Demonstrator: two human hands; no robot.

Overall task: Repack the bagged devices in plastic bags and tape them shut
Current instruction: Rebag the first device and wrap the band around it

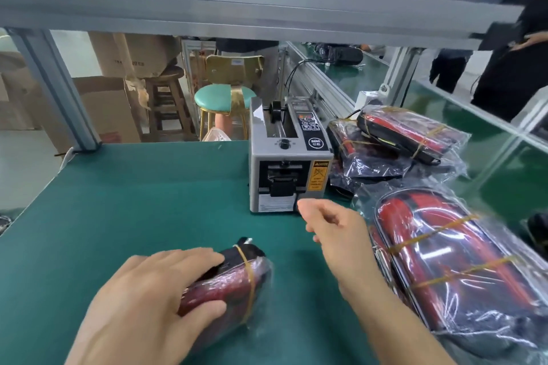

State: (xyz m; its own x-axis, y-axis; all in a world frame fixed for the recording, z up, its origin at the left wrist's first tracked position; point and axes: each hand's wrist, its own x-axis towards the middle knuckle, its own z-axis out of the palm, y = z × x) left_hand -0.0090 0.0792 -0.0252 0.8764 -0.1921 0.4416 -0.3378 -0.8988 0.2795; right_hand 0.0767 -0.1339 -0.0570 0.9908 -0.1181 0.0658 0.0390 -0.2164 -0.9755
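Note:
A red and black bagged device (237, 281), wrapped in clear plastic with yellow rubber bands, lies on the green mat in front of me. My left hand (154, 302) lies over its left side, thumb against the near edge and fingers over the top. My right hand (332, 231) hovers just in front of the grey tape dispenser (289, 157), fingers loosely curled; whether it holds a piece of tape cannot be made out.
A large bagged red device (453, 270) lies at the right, with more bagged devices (400, 136) stacked behind it beside the dispenser. The green mat (133, 201) extends to the left. An aluminium frame (237, 9) crosses overhead. Stools, cardboard boxes and people stand beyond the bench.

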